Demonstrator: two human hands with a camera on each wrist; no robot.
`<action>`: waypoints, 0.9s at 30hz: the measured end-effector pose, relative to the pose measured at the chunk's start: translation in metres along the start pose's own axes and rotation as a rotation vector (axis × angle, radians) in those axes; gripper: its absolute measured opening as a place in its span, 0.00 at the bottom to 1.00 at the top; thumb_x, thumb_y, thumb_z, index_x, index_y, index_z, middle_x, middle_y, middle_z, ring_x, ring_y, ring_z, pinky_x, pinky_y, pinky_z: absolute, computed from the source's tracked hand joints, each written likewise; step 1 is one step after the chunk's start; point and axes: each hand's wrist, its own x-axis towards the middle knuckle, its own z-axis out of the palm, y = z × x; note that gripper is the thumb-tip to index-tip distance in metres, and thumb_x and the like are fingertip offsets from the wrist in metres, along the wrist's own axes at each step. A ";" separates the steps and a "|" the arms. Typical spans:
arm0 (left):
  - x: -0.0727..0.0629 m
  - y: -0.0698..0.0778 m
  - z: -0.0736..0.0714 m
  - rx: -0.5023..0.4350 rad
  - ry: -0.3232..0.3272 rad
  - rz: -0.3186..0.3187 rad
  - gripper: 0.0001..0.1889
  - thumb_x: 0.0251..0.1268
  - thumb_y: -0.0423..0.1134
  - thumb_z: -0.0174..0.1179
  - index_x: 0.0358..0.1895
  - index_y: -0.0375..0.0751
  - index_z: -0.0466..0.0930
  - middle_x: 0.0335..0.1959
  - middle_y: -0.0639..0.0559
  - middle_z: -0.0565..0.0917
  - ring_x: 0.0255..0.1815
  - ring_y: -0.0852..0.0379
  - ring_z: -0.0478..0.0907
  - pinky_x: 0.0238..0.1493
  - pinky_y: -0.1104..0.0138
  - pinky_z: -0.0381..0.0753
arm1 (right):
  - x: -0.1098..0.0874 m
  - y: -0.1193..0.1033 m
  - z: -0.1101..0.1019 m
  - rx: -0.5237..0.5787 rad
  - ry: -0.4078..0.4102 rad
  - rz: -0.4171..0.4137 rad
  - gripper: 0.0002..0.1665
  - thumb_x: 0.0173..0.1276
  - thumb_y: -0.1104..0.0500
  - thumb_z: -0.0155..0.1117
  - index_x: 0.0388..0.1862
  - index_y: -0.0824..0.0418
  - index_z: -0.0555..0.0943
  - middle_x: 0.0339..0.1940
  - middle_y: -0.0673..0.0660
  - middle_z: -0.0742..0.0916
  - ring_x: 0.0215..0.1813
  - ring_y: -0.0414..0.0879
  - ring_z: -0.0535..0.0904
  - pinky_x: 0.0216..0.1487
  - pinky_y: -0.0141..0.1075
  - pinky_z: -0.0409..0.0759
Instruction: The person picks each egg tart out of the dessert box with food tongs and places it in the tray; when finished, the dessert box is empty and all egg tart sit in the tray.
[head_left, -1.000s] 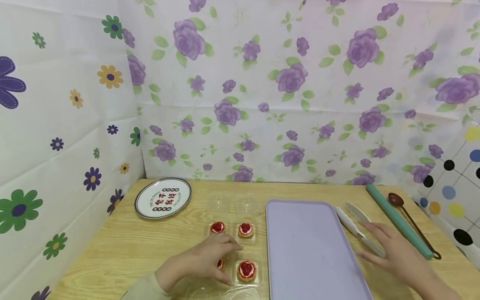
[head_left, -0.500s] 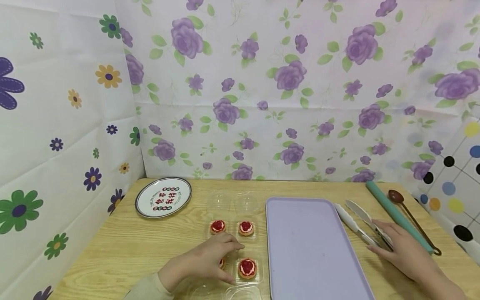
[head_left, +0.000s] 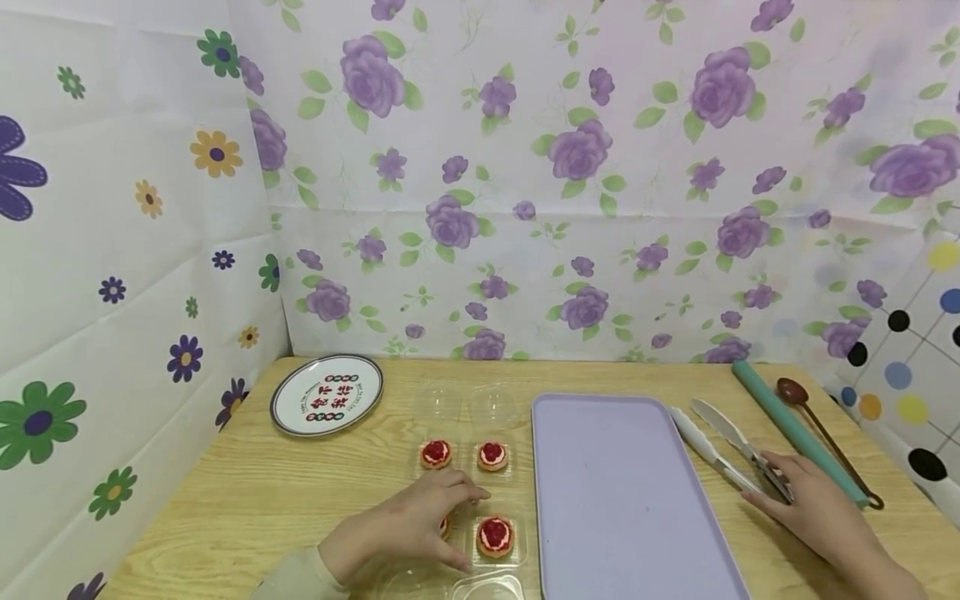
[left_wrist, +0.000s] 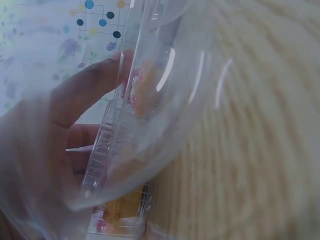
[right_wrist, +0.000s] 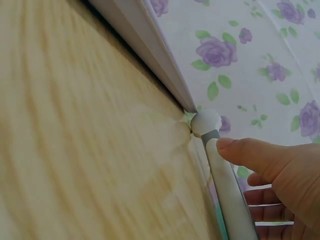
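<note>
Just left of the tray, beside its near part, the left hand arches over the near pack, fingers loosely bent and touching the clear plastic, not clasping it. Too much weight there could buckle the thin walls, or a slip of the palm could smear the covered tart beneath. Right of the tray, the right hand holds what look like tongs between thumb and fingers; a loose pinch, or a head catching the tray's raised edge, could twist them askew.

Left of the tray, the uncovered near tart has a golden crust, a pale creamy ring and a glossy red middle; its neighbour is mostly hidden. Right of the tray, the tongs show whitish heads and metallic arms, spread apart. Left of the tray and farther off, two similar tarts sit in separate compartments, their clear lids folded open beyond
</note>
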 end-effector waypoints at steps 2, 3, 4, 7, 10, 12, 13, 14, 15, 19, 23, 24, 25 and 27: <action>0.000 0.000 0.000 -0.012 -0.004 -0.005 0.40 0.43 0.63 0.70 0.60 0.46 0.74 0.52 0.58 0.77 0.53 0.63 0.70 0.58 0.66 0.73 | 0.000 0.003 0.002 0.010 -0.001 0.013 0.51 0.59 0.34 0.64 0.62 0.76 0.70 0.49 0.77 0.79 0.47 0.72 0.77 0.41 0.59 0.77; 0.000 0.000 0.000 -0.021 -0.009 -0.010 0.39 0.44 0.63 0.70 0.60 0.46 0.74 0.52 0.57 0.77 0.53 0.63 0.70 0.59 0.65 0.72 | 0.000 0.004 0.002 0.013 -0.003 0.018 0.51 0.59 0.34 0.64 0.61 0.77 0.70 0.49 0.77 0.79 0.47 0.72 0.77 0.41 0.59 0.77; 0.000 0.000 0.000 -0.028 -0.014 -0.015 0.39 0.44 0.63 0.70 0.60 0.46 0.74 0.52 0.57 0.77 0.54 0.63 0.70 0.59 0.65 0.72 | 0.001 0.005 0.003 0.016 -0.002 0.023 0.50 0.59 0.35 0.64 0.61 0.77 0.70 0.48 0.76 0.79 0.47 0.73 0.76 0.41 0.60 0.77; 0.001 0.000 0.000 -0.039 -0.021 -0.019 0.39 0.44 0.63 0.70 0.60 0.46 0.74 0.52 0.57 0.77 0.54 0.62 0.70 0.60 0.65 0.72 | 0.001 0.009 0.006 0.024 0.006 0.031 0.49 0.60 0.36 0.65 0.60 0.77 0.71 0.45 0.75 0.80 0.45 0.71 0.78 0.40 0.59 0.77; 0.001 0.000 0.000 -0.047 -0.026 -0.021 0.39 0.44 0.63 0.70 0.60 0.46 0.74 0.52 0.58 0.77 0.56 0.62 0.70 0.61 0.64 0.71 | -0.001 0.010 0.009 0.031 0.025 0.029 0.48 0.60 0.37 0.66 0.60 0.78 0.72 0.43 0.73 0.81 0.43 0.69 0.78 0.40 0.59 0.77; 0.001 -0.001 0.001 -0.049 -0.026 -0.020 0.39 0.44 0.62 0.70 0.60 0.47 0.74 0.52 0.58 0.76 0.56 0.62 0.70 0.62 0.64 0.71 | -0.002 0.010 0.011 0.035 0.039 0.025 0.48 0.60 0.36 0.65 0.59 0.78 0.72 0.42 0.72 0.81 0.42 0.68 0.78 0.40 0.58 0.77; 0.001 -0.001 0.001 -0.050 -0.025 -0.019 0.39 0.44 0.62 0.71 0.60 0.47 0.74 0.52 0.58 0.76 0.56 0.62 0.70 0.62 0.65 0.71 | -0.002 0.010 0.012 0.036 0.045 0.024 0.49 0.60 0.36 0.65 0.59 0.78 0.72 0.41 0.71 0.81 0.42 0.67 0.79 0.40 0.58 0.77; 0.001 -0.002 0.001 -0.052 -0.025 -0.019 0.39 0.44 0.62 0.71 0.60 0.47 0.74 0.52 0.58 0.76 0.56 0.62 0.70 0.62 0.65 0.71 | -0.003 0.010 0.013 0.037 0.051 0.024 0.49 0.60 0.36 0.65 0.59 0.78 0.72 0.40 0.70 0.81 0.42 0.66 0.79 0.40 0.58 0.77; 0.001 -0.002 0.002 -0.053 -0.026 -0.020 0.39 0.44 0.62 0.71 0.60 0.47 0.74 0.52 0.58 0.76 0.56 0.62 0.70 0.61 0.65 0.72 | -0.003 0.010 0.013 0.039 0.055 0.025 0.49 0.60 0.35 0.65 0.59 0.79 0.72 0.40 0.69 0.81 0.41 0.65 0.79 0.39 0.58 0.77; 0.001 -0.002 0.001 -0.057 -0.029 -0.024 0.39 0.45 0.62 0.71 0.61 0.47 0.73 0.53 0.59 0.76 0.56 0.62 0.70 0.62 0.65 0.72 | -0.004 0.008 0.014 0.040 0.073 0.032 0.49 0.60 0.36 0.65 0.59 0.78 0.72 0.39 0.67 0.81 0.41 0.64 0.79 0.40 0.57 0.77; 0.000 -0.002 0.002 -0.064 -0.033 -0.030 0.39 0.44 0.62 0.71 0.61 0.47 0.73 0.53 0.59 0.76 0.56 0.62 0.70 0.62 0.65 0.71 | -0.004 0.007 0.014 0.047 0.093 0.033 0.46 0.60 0.39 0.66 0.59 0.79 0.72 0.42 0.71 0.81 0.43 0.66 0.78 0.41 0.58 0.76; 0.000 -0.002 0.002 -0.065 -0.032 -0.028 0.39 0.44 0.62 0.71 0.61 0.47 0.73 0.53 0.59 0.76 0.56 0.63 0.70 0.62 0.65 0.72 | -0.004 0.007 0.014 0.047 0.096 0.035 0.46 0.61 0.40 0.67 0.59 0.79 0.72 0.42 0.71 0.81 0.43 0.66 0.78 0.41 0.58 0.76; 0.001 -0.002 0.002 -0.064 -0.031 -0.026 0.39 0.44 0.62 0.71 0.61 0.47 0.73 0.53 0.59 0.76 0.56 0.63 0.70 0.62 0.65 0.72 | -0.004 0.007 0.013 0.045 0.100 0.035 0.45 0.61 0.41 0.67 0.59 0.79 0.72 0.42 0.71 0.81 0.43 0.66 0.78 0.41 0.58 0.76; 0.001 -0.002 0.002 -0.062 -0.028 -0.022 0.39 0.45 0.63 0.70 0.61 0.47 0.73 0.53 0.59 0.76 0.56 0.63 0.70 0.62 0.65 0.72 | -0.005 0.007 0.012 0.042 0.105 0.039 0.44 0.61 0.42 0.67 0.59 0.79 0.72 0.41 0.72 0.81 0.42 0.65 0.78 0.40 0.58 0.76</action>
